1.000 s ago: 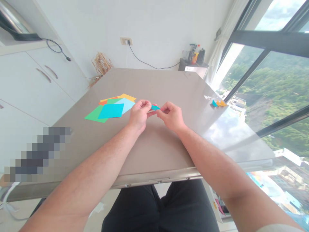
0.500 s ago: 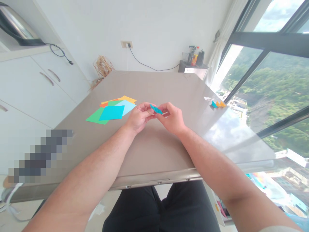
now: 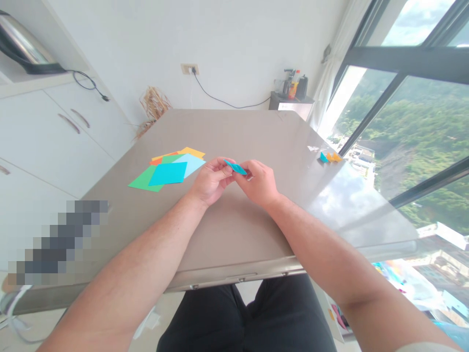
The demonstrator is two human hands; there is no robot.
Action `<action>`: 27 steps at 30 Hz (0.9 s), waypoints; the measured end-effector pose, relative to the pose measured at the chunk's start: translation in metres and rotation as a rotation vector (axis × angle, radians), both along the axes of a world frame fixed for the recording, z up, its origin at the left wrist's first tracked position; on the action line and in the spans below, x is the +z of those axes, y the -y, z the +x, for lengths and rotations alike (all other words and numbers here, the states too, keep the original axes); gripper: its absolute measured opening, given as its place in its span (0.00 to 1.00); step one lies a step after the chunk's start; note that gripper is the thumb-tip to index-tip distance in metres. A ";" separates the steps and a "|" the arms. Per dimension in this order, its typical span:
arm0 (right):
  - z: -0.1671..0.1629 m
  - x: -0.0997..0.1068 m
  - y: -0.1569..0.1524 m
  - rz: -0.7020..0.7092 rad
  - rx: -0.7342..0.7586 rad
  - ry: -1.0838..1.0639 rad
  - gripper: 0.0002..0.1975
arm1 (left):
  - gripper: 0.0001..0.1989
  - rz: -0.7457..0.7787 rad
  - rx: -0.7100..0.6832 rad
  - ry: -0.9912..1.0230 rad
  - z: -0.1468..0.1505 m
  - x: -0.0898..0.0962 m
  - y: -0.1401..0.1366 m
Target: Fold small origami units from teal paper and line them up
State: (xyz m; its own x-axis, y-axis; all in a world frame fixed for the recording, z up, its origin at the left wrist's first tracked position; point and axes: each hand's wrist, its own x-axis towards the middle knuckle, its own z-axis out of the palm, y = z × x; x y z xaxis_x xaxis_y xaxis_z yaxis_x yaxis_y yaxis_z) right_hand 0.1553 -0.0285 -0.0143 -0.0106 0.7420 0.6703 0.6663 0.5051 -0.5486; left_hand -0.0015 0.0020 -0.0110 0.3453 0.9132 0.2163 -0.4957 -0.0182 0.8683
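Observation:
A small folded piece of blue paper (image 3: 236, 167), narrow and pointed at its ends, is held up over the table. My left hand (image 3: 212, 180) pinches it from the left, thumb on the near side. From the right, my right hand (image 3: 257, 181) grips it with fingers closed; some fingertips are hidden behind the paper. Left of my hands lies a spread of coloured sheets, with a blue sheet (image 3: 168, 173) on top of a green sheet (image 3: 141, 181), and a pale blue sheet (image 3: 193, 164) beside them.
Small folded paper pieces, one blue (image 3: 323, 157) and some orange (image 3: 334, 157), sit near the table's right edge by the window. The grey table (image 3: 234, 129) reaches toward the wall. A pixelated patch (image 3: 58, 244) covers something at the left front.
The folded blue paper looks flatter and is turned slightly between my fingers. Both hands stay in nearly the same place, and the view has shifted a little.

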 end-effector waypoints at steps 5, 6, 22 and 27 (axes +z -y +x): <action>0.000 0.000 0.001 0.004 -0.026 0.029 0.09 | 0.11 -0.011 -0.019 0.004 0.000 -0.001 0.000; 0.000 0.000 0.001 0.005 -0.031 0.032 0.09 | 0.10 -0.012 -0.020 0.006 0.000 -0.001 0.000; -0.002 -0.001 0.000 -0.003 -0.040 0.008 0.13 | 0.09 -0.043 0.069 -0.034 0.006 0.001 0.005; -0.002 0.002 0.003 -0.028 -0.003 -0.052 0.14 | 0.14 0.030 0.080 -0.121 0.008 0.004 0.008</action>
